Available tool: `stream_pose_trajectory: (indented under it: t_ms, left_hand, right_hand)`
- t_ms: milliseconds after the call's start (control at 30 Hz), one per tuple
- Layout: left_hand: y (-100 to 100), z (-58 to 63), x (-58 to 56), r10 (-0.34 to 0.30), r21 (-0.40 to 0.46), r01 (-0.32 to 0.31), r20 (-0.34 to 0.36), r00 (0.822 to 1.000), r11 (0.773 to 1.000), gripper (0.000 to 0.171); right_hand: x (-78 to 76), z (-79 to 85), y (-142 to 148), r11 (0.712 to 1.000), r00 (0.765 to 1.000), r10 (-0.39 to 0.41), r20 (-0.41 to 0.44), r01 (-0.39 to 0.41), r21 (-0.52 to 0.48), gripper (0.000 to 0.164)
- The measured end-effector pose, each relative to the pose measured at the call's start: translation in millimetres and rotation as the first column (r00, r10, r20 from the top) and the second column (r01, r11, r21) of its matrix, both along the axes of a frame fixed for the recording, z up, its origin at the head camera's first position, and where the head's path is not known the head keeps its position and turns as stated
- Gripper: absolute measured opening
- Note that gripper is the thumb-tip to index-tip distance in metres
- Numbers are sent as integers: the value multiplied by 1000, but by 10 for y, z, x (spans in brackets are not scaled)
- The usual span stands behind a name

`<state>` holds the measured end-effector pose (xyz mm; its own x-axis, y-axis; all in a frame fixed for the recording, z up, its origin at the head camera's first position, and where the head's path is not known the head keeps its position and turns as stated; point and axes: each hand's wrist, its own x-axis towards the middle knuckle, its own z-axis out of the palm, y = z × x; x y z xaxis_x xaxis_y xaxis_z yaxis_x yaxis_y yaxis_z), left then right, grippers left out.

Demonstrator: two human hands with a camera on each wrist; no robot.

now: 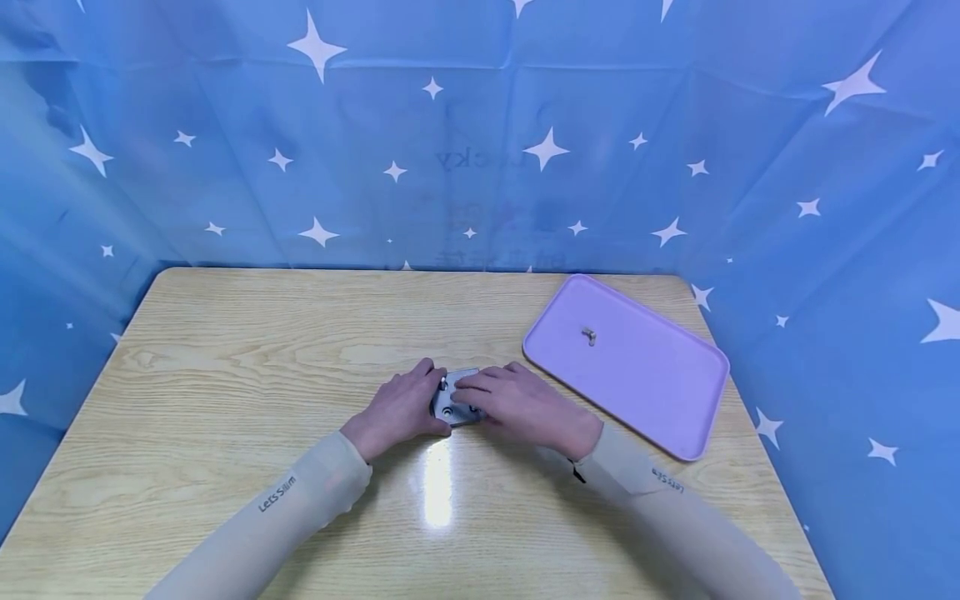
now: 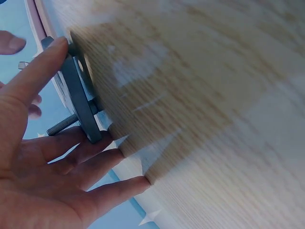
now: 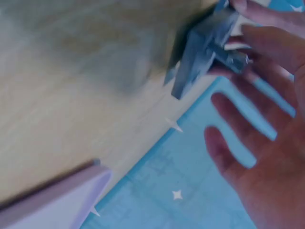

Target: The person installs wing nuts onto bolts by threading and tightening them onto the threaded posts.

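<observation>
A grey metal plate (image 1: 459, 408) with holes lies low over the middle of the table, flanked by both hands. My left hand (image 1: 402, 406) holds its left edge between thumb and fingers; in the left wrist view a threaded bolt (image 2: 62, 125) sticks out from the plate (image 2: 81, 102) beside those fingers. Over the plate's right part reaches my right hand (image 1: 525, 406), its fingers spread. The right wrist view has another bolt (image 3: 231, 59) standing out of the plate (image 3: 193, 62), close to the right fingers (image 3: 238, 107). Whether they touch it cannot be told.
A purple tray (image 1: 660, 375) stands at the right of the wooden table (image 1: 247, 350), holding a few small metal pieces (image 1: 590, 335). Behind and beside the table hangs a blue curtain (image 1: 480, 167) with white stars.
</observation>
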<state>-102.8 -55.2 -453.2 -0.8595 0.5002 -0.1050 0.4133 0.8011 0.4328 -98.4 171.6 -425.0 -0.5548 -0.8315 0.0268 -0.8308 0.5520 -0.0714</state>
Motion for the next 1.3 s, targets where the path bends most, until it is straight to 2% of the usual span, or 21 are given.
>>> stream_pose_trajectory:
  t_ms: [67,133,300,400,500,667,800,900,967,1033,1133,1233,1300]
  left_hand:
    - [-2,3,-1,0,-3,0,4,1000,1000,81]
    - [-2,1,-3,2,0,-2,4,1000,1000,81]
    - [2,7,-8,4,0,-4,9,1000,1000,82]
    - [6,9,-9,2,-5,-2,10,1000,1000,82]
    - [8,7,-6,5,-6,-5,4,1000,1000,82]
    - [9,14,-4,13,-7,-13,6,1000,1000,82]
    - [8,13,-8,14,-10,-14,11,1000,1000,82]
    - [4,12,-6,13,-6,-12,11,1000,1000,81]
    - [0,18,-3,10,-8,-10,15,1000,1000,80]
    - [-2,20,-2,10,-11,-9,18,1000,1000,80]
    - [-2,23,-4,12,-22,-11,23,1000,1000,82]
    - [4,18,-9,18,-19,-17,27,999,1000,83]
    - [8,16,-10,17,-14,-16,28,999,1000,83]
  right_hand:
    - [-13,27,29,997,998,63,-15,-63,34,43]
    - [-21,26,40,994,994,93,-49,-89,67,39]
    - [-32,-33,13,994,987,85,-138,-75,76,25]
    - [-23,-83,-31,999,987,36,-157,-34,19,13]
    - [-2,-139,-94,997,989,-46,-143,37,-67,6]
    - [55,-218,-186,970,975,-194,-106,175,-171,14]
    - [67,-198,-178,959,966,-249,-70,236,-160,22]
    - [41,-112,-121,972,977,-210,-39,204,-116,40]
    - [14,-43,-73,988,990,-136,-26,134,-76,45]
    - [-9,17,-31,998,999,-51,-14,50,-34,41]
    - [-28,52,10,999,998,47,-29,-47,23,36]
    - [-30,27,12,995,992,85,-95,-81,52,29]
    - [-29,-15,-2,996,987,82,-139,-76,50,20]
